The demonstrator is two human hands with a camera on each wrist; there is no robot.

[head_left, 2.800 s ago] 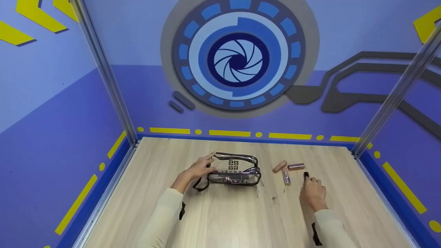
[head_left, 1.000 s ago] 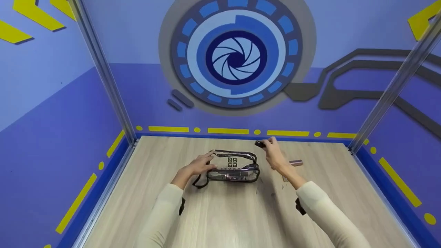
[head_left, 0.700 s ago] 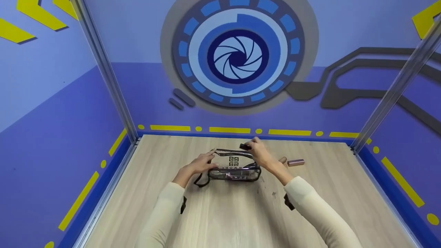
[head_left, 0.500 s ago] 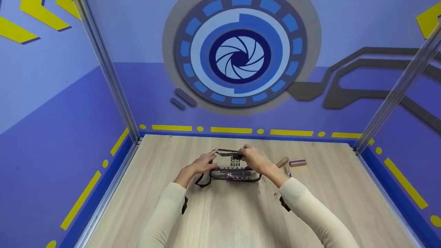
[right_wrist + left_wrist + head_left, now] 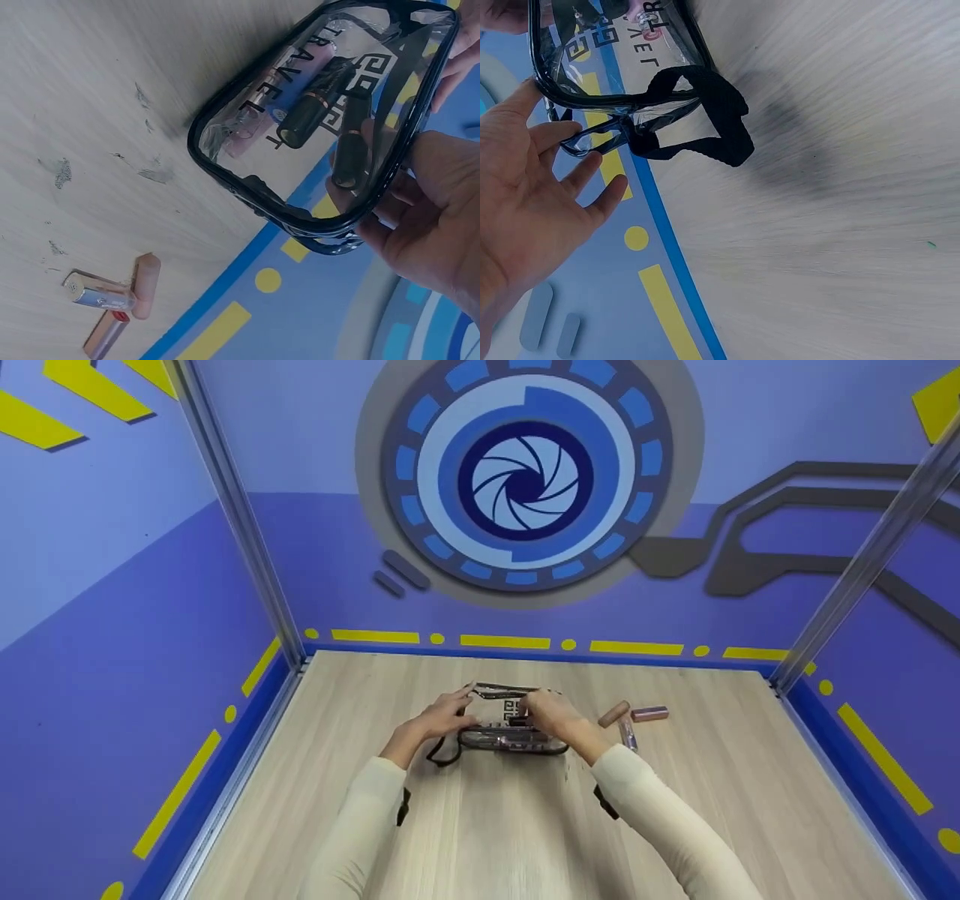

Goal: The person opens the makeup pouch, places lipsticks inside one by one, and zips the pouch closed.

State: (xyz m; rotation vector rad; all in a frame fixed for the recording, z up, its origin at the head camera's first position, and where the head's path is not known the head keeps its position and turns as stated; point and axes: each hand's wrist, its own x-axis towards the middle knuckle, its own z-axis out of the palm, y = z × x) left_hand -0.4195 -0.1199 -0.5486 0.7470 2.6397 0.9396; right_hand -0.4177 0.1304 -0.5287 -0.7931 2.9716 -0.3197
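A clear zip pouch (image 5: 480, 739) with black trim and "TRAVEL" lettering sits on the table, its top gaping. My left hand (image 5: 441, 716) holds its left end, thumb and fingers at the rim near a black wrist strap (image 5: 727, 112). Inside the pouch's far opening, my right hand (image 5: 553, 712) grips a black lipstick tube (image 5: 350, 154), seen through the clear plastic in the right wrist view. Another black lipstick tube (image 5: 311, 112) and a pink tube (image 5: 246, 141) lie in the pouch.
To the pouch's right lie a brownish-pink tube (image 5: 615, 714), a tube with a shiny side (image 5: 649, 713) and a partly clear tube (image 5: 628, 733), close together. Dark scuffs mark the wooden table (image 5: 487, 825). A patterned blue wall (image 5: 360, 615) rises behind it.
My right hand picked up the black lipstick tube from the table's right side, carried it left over the pouch and lowered it inside. The left hand stayed at the pouch's left end.
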